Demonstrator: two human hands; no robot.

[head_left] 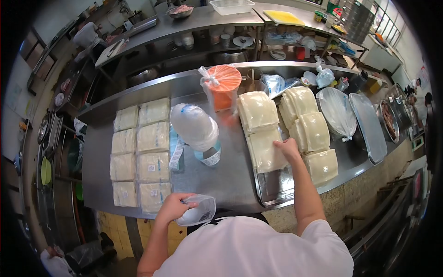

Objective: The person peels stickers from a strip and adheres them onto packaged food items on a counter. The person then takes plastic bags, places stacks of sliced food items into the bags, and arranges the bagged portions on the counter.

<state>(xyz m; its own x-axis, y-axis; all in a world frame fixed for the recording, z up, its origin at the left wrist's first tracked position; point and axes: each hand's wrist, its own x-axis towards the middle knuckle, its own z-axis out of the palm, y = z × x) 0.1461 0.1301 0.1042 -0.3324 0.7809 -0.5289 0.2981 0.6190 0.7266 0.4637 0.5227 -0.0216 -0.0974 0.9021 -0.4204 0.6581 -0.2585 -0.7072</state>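
My left hand [174, 207] is closed on a clear plastic bag [199, 211] with its mouth gaping, at the table's front edge. My right hand [288, 148] grips the right edge of a stack of pale dough sheets [264, 150], lying on a metal tray [272, 189]. Another stack of dough sheets [259, 110] sits behind it on the tray. More stacks [314, 131] stand to the right of my right hand. At the left, several bagged packs of sheets [153, 137] lie in two columns. Between them and the tray rests a roll of plastic bags [196, 124].
An orange-lidded container [222, 85] wrapped in plastic stands at the table's back. To the right are a filled plastic bag [337, 111], a clear lidded tray [368, 127] and a bowl of dark food [390, 121]. Another person [87, 36] is at the far left.
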